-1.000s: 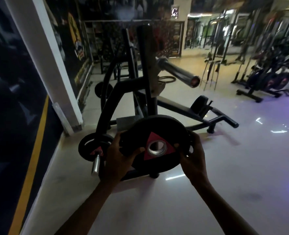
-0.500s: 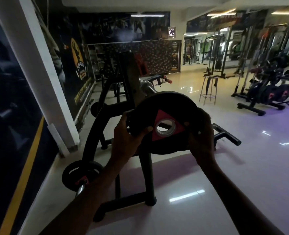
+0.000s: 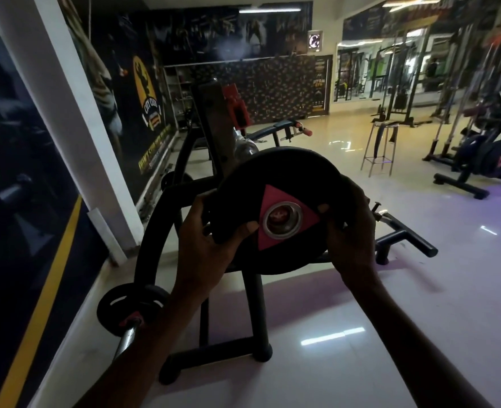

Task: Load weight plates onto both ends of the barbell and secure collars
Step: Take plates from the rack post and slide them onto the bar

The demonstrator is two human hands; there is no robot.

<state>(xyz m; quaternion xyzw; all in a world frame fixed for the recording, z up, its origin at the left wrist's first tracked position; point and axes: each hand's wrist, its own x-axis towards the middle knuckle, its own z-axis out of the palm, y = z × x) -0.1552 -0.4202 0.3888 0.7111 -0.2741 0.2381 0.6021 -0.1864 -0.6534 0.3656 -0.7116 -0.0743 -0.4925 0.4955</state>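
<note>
The plate has risen to the bar, both hands clamped on its rim, which suits a heavy, rigid disc.

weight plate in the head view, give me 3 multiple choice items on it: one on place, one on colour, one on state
1. Where is the weight plate?
A. flat on the floor
B. held up in front of the rack upright
C. leaning on the stool

2. What colour is the triangle around its centre hole?
A. red
B. green
C. white

3. How is the plate held?
A. by the left hand alone
B. by nobody
C. by the left hand and the right hand, one at each side

Answers:
1 B: it hangs in the air before the upright, above the floor.
2 A: a red triangle frames the metal ring of the hole.
3 C: fingers of both hands wrap opposite edges.
</note>
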